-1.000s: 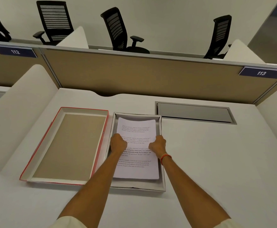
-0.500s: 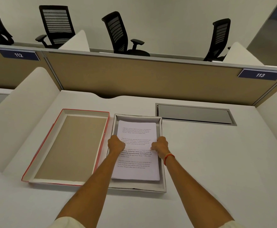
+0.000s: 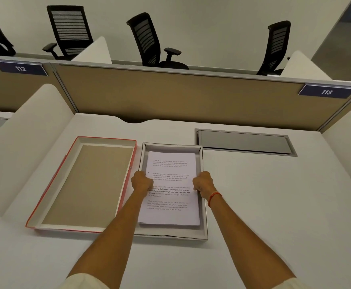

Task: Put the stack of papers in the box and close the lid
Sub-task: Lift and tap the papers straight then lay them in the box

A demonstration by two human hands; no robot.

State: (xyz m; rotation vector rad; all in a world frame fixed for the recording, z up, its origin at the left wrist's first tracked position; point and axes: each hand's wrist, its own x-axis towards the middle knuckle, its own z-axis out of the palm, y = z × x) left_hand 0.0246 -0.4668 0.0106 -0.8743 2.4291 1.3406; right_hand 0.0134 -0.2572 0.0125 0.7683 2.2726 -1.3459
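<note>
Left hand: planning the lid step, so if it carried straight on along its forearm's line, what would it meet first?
Probably the far wall of the shallow grey cardboard box. The left hand grips the white printed paper stack at its left edge; depth is unclear.

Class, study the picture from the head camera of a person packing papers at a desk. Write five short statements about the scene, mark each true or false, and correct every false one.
1. The stack of papers lies inside the box. True.
2. The lid already covers the box. False: it lies upside down on the desk, beside the box.
3. Both hands are on the papers, the left hand at one long edge and the right hand at the other. True.
4. The lid has a blue rim. False: its rim is red.
5. The orange band is on the left wrist. False: it is on the right wrist.
</note>
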